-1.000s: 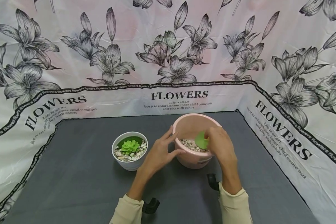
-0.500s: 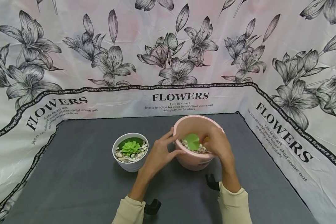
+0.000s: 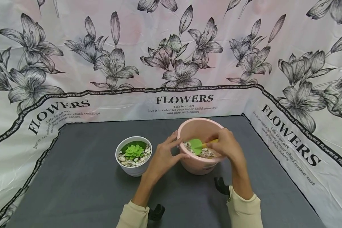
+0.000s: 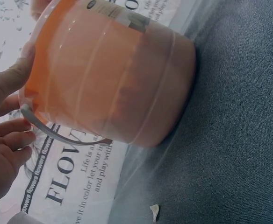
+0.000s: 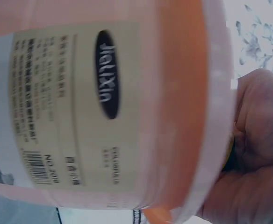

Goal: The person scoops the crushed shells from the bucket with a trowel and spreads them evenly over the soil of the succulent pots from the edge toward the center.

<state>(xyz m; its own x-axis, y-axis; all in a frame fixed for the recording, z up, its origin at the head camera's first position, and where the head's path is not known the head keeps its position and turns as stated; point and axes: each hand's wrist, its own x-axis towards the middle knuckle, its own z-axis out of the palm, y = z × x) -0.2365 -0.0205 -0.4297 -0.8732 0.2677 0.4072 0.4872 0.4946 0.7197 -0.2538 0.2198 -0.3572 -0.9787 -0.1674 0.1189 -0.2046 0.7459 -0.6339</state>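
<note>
A pink plastic bucket (image 3: 198, 166) stands on the grey cloth, with small pale stones (image 3: 207, 153) inside. My left hand (image 3: 164, 155) holds its left side at the rim, thumb against the near wall and fingers farther round. The left wrist view shows the bucket's pale handle (image 4: 64, 137) hanging beside these fingers. Over the bucket's right rim, my right hand (image 3: 229, 145) grips a toy shovel by its yellow handle (image 3: 209, 143). The green blade (image 3: 196, 146) lies low in the bucket at the stones. In the right wrist view the bucket wall hides most of the shovel.
Left of the bucket stands a white pot (image 3: 134, 170) with a green artificial succulent (image 3: 134, 152) and pebbles. One small pale chip (image 4: 154, 212) lies on the grey cloth (image 3: 82, 177). Flower-printed white fabric (image 3: 185, 110) walls the back and sides.
My right hand has swung the shovel's blade leftward and down to the stones, then drawn slightly back to the right, showing the yellow handle. My left hand stays on the bucket.
</note>
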